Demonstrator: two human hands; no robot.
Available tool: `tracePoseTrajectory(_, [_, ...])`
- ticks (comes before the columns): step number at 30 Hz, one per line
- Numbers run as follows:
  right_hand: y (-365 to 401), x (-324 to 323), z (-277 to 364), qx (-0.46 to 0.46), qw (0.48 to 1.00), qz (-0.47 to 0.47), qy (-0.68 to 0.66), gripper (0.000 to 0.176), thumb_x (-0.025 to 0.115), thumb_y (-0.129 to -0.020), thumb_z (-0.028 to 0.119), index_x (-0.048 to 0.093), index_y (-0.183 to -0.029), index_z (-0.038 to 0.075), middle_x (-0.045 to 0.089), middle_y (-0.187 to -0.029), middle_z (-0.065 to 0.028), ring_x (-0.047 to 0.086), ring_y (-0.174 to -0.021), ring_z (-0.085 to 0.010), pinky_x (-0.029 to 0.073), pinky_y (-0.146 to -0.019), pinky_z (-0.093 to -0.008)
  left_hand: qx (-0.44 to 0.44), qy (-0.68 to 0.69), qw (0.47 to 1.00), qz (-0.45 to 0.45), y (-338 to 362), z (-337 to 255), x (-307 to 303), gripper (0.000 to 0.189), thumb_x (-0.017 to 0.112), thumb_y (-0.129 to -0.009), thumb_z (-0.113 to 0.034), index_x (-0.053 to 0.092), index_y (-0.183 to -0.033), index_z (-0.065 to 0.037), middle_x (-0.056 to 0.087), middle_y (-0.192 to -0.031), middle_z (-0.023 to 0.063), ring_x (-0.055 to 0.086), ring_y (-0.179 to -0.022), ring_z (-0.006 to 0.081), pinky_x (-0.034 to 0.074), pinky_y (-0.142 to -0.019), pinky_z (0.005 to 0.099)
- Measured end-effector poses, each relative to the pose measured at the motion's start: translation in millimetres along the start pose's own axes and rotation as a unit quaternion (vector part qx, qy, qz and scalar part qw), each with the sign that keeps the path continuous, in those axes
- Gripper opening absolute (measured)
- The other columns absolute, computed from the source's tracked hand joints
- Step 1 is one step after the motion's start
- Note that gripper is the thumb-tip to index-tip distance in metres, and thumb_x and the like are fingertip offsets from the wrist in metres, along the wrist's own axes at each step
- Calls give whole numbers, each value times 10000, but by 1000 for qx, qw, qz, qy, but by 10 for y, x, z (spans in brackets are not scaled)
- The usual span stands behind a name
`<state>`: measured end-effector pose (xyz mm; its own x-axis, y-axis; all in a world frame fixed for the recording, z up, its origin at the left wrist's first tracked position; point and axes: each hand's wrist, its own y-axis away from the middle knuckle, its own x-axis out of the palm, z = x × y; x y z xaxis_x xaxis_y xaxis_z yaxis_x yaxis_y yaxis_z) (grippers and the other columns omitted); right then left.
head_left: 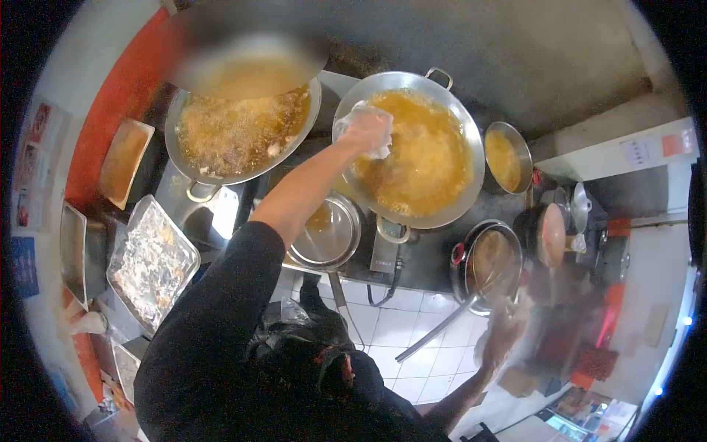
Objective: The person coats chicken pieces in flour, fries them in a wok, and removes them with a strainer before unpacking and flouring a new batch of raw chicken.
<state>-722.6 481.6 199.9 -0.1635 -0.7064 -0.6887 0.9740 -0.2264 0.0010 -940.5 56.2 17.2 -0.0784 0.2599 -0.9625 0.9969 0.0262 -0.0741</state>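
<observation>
My left hand (370,131) reaches over the left side of a wide metal wok (477,158) with bubbling yellow oil. A crumpled white covering, like a thin glove or cloth, wraps this hand and hides its fingers. My right hand (507,318) is low on the right, smeared by motion, with a whitish film about the wrist. Close beside it is a mesh strainer (504,274) over a round pot (455,274), its long handle (434,337) slanting down left; I cannot tell whether the hand touches it.
A second wok (171,132) of frying pieces stands left, partly blurred above. A floury tray (193,258) lies nearer me. Between the woks and me sits a round pan (340,243) with a handle. Further right are a bowl of yellow oil (524,151) and a pinkish pot (552,234).
</observation>
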Motion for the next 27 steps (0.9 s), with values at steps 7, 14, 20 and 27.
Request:
tracePoseTrajectory(7, [412, 359, 193, -135, 990, 24, 15, 461, 646, -896, 212, 533, -1277, -21, 625, -1088, -130, 587, -967, -200, 468, -870, -325, -3, 8, 978, -209, 666, 28, -1909, 335, 608, -852, -334, 668, -1021, -51, 700, -976, 167, 656, -995, 321, 346, -1103, 413])
tracePoseTrajectory(14, [1833, 1558, 1675, -201, 896, 394, -44, 487, 645, -891, 256, 531, -1273, -24, 628, -1129, -167, 593, -1034, -246, 459, -911, -350, -191, 88, 891, -401, 3886, 652, -3172, 355, 703, -826, -331, 675, -1037, -46, 696, -940, 165, 661, -892, 345, 440, -1010, 431])
tracePoseTrajectory(20, [3599, 2510, 1948, -286, 643, 711, -13, 508, 646, -881, 291, 532, -1263, -23, 629, -1131, -190, 599, -1055, -289, 461, -926, -378, -540, -40, 727, -422, 7157, 366, -2375, 413, 719, -827, -358, 664, -1112, -64, 688, -1021, 152, 615, -1034, 332, 447, -973, 439])
tracePoseTrajectory(27, [6267, 3065, 2055, -721, 238, 647, -70, 293, 498, -933, 167, 556, -1175, 13, 614, -1044, -209, 567, -1056, -370, 448, -942, -430, -759, 93, 518, -384, 10263, 21, -1300, 319, 645, -862, -257, 665, -1044, 4, 683, -972, 204, 664, -871, 312, 514, -803, 395])
